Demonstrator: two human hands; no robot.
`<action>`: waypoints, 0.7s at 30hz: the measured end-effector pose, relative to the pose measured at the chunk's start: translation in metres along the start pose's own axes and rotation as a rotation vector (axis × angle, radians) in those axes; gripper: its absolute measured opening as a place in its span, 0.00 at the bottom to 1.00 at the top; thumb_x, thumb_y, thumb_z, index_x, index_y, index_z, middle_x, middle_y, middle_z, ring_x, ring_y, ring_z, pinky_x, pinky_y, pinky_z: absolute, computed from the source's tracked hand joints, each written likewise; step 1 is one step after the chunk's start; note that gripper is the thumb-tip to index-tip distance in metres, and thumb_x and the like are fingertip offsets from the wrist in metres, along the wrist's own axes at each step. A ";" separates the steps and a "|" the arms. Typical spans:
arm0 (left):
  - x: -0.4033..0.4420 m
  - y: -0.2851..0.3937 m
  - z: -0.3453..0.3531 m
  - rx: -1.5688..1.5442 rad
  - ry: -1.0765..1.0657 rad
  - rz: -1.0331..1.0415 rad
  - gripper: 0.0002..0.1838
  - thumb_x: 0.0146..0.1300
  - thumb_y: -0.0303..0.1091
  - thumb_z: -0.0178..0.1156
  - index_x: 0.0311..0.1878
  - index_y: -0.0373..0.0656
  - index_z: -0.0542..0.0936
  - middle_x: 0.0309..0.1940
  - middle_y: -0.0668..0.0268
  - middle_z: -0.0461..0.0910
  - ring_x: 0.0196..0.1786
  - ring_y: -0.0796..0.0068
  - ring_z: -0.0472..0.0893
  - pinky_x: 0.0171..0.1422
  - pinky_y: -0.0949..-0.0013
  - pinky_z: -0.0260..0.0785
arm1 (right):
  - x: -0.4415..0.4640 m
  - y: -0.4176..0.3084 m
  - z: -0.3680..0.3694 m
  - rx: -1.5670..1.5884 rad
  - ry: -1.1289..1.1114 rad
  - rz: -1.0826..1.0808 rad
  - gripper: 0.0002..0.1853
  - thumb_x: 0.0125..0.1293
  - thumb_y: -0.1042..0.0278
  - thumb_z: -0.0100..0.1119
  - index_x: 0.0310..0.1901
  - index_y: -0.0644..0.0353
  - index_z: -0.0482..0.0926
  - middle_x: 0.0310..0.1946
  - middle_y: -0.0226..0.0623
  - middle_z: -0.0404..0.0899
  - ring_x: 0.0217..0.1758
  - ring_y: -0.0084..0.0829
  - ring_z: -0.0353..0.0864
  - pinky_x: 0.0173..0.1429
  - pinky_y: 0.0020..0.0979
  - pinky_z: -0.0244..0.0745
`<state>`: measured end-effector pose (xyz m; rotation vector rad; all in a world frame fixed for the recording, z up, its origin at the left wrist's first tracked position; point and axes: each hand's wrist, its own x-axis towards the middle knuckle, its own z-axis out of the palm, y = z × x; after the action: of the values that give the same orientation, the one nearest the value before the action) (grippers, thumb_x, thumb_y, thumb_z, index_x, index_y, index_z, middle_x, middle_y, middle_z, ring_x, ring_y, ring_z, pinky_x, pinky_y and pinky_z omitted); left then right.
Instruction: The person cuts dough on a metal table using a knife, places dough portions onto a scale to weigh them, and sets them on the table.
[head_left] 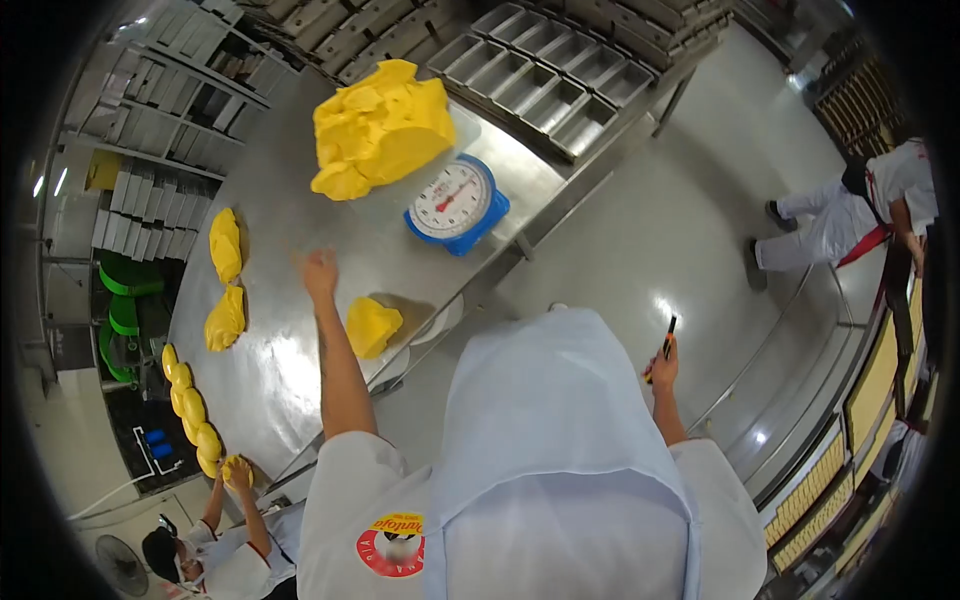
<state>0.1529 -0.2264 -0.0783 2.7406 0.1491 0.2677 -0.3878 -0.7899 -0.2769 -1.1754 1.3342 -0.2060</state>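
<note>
My left hand [320,272] is over the steel table [275,350], its fingers smeared by motion. Near it lies a small lump of yellow dough [372,328]. Out to the right, away from the table, my right hand [664,366] grips an orange-and-black handled tool [669,340]. A large yellow dough mass [385,130] rests at the table's far side, beside a blue dial scale [455,203] with nothing visible on its top. Two more dough lumps, one [226,245] above the other [226,319], lie left of my left hand.
A co-worker's hands [236,474] touch dough at the lower left, by a row of smooth dough balls [192,408]. Metal pans [545,75] stand beyond the table. Another person [840,222] is at the right. Shelving [180,85] lines the upper left.
</note>
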 end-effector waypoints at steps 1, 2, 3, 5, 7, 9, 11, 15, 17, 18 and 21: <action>-0.037 -0.006 0.011 0.154 -0.086 -0.038 0.37 0.62 0.59 0.65 0.63 0.36 0.78 0.55 0.38 0.80 0.61 0.43 0.79 0.67 0.53 0.69 | 0.004 -0.010 0.005 0.017 -0.010 0.016 0.31 0.78 0.73 0.44 0.79 0.39 0.54 0.22 0.31 0.67 0.14 0.24 0.69 0.16 0.33 0.74; -0.068 -0.029 0.033 0.146 -0.110 0.033 0.39 0.61 0.61 0.64 0.66 0.38 0.76 0.58 0.38 0.78 0.64 0.41 0.76 0.69 0.51 0.67 | 0.007 -0.021 0.013 0.034 -0.023 0.025 0.31 0.78 0.72 0.44 0.79 0.39 0.54 0.23 0.31 0.67 0.14 0.23 0.69 0.16 0.33 0.75; -0.107 -0.024 0.038 0.292 -0.143 -0.023 0.39 0.61 0.60 0.64 0.68 0.40 0.75 0.62 0.39 0.75 0.66 0.41 0.74 0.70 0.49 0.65 | 0.010 -0.029 0.020 0.032 -0.034 0.042 0.31 0.79 0.71 0.45 0.79 0.37 0.54 0.23 0.31 0.68 0.15 0.23 0.69 0.17 0.33 0.75; -0.153 -0.017 0.041 0.403 -0.131 -0.048 0.40 0.61 0.59 0.63 0.70 0.43 0.73 0.66 0.39 0.70 0.68 0.40 0.71 0.72 0.47 0.62 | 0.008 -0.039 0.031 0.023 -0.058 0.071 0.30 0.79 0.69 0.46 0.79 0.34 0.55 0.25 0.31 0.69 0.17 0.23 0.70 0.19 0.32 0.75; -0.166 -0.009 0.039 0.320 -0.035 0.018 0.39 0.61 0.58 0.63 0.71 0.45 0.72 0.69 0.40 0.67 0.70 0.40 0.69 0.73 0.45 0.61 | 0.010 -0.037 0.040 -0.027 -0.111 0.059 0.31 0.79 0.69 0.46 0.79 0.34 0.55 0.25 0.31 0.70 0.17 0.23 0.70 0.19 0.32 0.76; -0.163 -0.008 0.036 0.269 -0.089 0.009 0.39 0.61 0.58 0.63 0.71 0.45 0.72 0.68 0.39 0.68 0.69 0.40 0.70 0.73 0.46 0.61 | 0.012 -0.033 0.044 -0.083 -0.171 0.051 0.31 0.79 0.69 0.46 0.79 0.34 0.55 0.27 0.31 0.71 0.18 0.24 0.71 0.20 0.33 0.76; -0.155 -0.017 0.036 0.232 -0.122 0.022 0.38 0.62 0.56 0.63 0.70 0.44 0.73 0.68 0.38 0.69 0.69 0.39 0.70 0.73 0.46 0.61 | 0.006 -0.042 0.048 -0.101 -0.181 0.092 0.31 0.79 0.69 0.47 0.79 0.34 0.55 0.26 0.31 0.71 0.18 0.24 0.71 0.21 0.34 0.77; -0.159 -0.018 0.031 0.170 -0.120 0.042 0.37 0.64 0.56 0.62 0.71 0.44 0.73 0.68 0.37 0.68 0.70 0.38 0.68 0.74 0.46 0.60 | 0.002 -0.034 0.049 -0.102 -0.164 0.131 0.31 0.79 0.69 0.46 0.79 0.35 0.55 0.26 0.31 0.70 0.17 0.24 0.71 0.21 0.35 0.76; -0.166 -0.016 0.027 0.152 -0.105 0.063 0.37 0.64 0.56 0.62 0.71 0.43 0.72 0.69 0.37 0.67 0.70 0.38 0.68 0.75 0.46 0.59 | 0.000 -0.025 0.045 -0.082 -0.162 0.132 0.31 0.78 0.70 0.46 0.79 0.37 0.56 0.26 0.32 0.70 0.17 0.24 0.71 0.20 0.34 0.77; -0.168 -0.016 0.026 0.147 -0.104 0.066 0.36 0.65 0.55 0.62 0.70 0.43 0.73 0.69 0.36 0.67 0.71 0.38 0.68 0.75 0.47 0.59 | -0.002 -0.021 0.043 -0.072 -0.161 0.131 0.31 0.78 0.70 0.46 0.79 0.38 0.56 0.26 0.32 0.70 0.16 0.24 0.70 0.20 0.33 0.77; -0.168 -0.014 0.025 0.117 -0.106 0.065 0.35 0.65 0.54 0.62 0.70 0.41 0.73 0.69 0.37 0.66 0.71 0.39 0.67 0.75 0.47 0.59 | -0.006 -0.012 0.039 -0.084 -0.151 0.180 0.31 0.78 0.70 0.46 0.79 0.38 0.56 0.25 0.32 0.70 0.16 0.24 0.70 0.20 0.35 0.77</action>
<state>-0.0072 -0.2462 -0.1344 2.8718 0.0486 0.1340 -0.3526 -0.7700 -0.2719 -1.1113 1.3162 0.0682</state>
